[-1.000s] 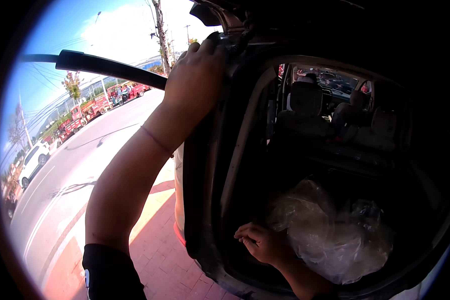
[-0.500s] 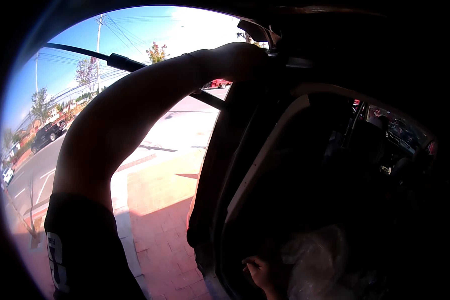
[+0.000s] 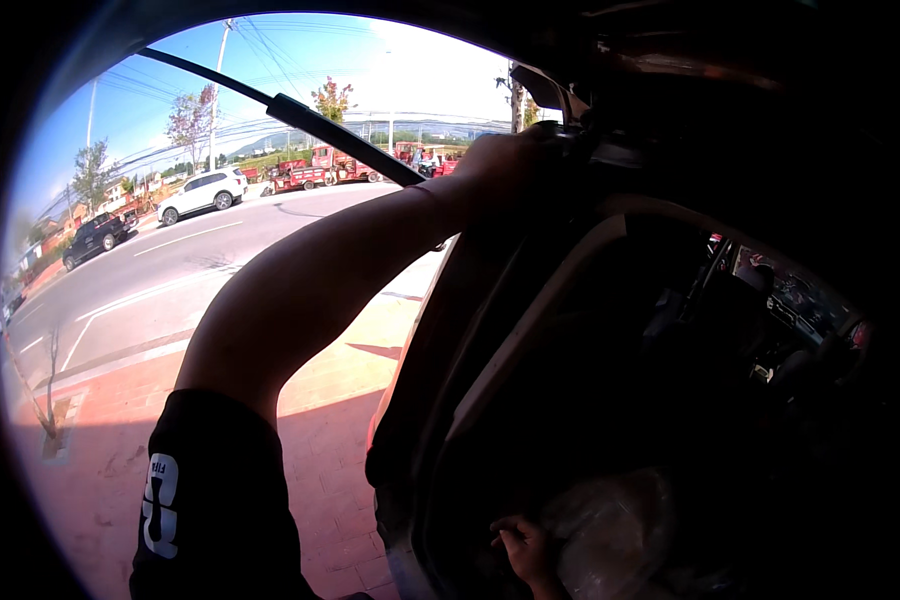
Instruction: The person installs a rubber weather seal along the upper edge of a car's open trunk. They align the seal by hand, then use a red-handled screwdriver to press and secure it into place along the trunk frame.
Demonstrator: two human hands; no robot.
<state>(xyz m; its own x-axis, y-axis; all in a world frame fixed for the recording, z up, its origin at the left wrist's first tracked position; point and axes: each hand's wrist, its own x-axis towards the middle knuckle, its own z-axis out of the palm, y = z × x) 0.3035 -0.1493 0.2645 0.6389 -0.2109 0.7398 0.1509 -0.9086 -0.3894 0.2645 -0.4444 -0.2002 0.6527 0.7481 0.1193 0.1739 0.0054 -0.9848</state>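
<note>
My left arm in a dark short sleeve stretches up and across to the dark upper frame of a vehicle's rear opening [image 3: 470,300]. My left hand [image 3: 505,165] is against that frame near its top corner, and its fingers are lost in shadow. Beside the wrist a black gas strut [image 3: 340,135] slants up to the left. Low in the opening is my right hand [image 3: 525,550], its visible fingers bent and a little apart, with nothing seen between them. Clear plastic film or a bag [image 3: 610,530] lies right next to it; what the plastic covers is too dark to tell.
The vehicle's interior is mostly black, with a window [image 3: 790,275] at the far right. A raised dark panel spans the top. Outside are red paving [image 3: 320,500], a road [image 3: 170,260], a white car [image 3: 202,193], a black car [image 3: 98,240] and several red vehicles [image 3: 340,163].
My left arm has shifted right and lower in the view, uncovering more of the strut and the road. My right hand stays near the plastic, almost in the same place.
</note>
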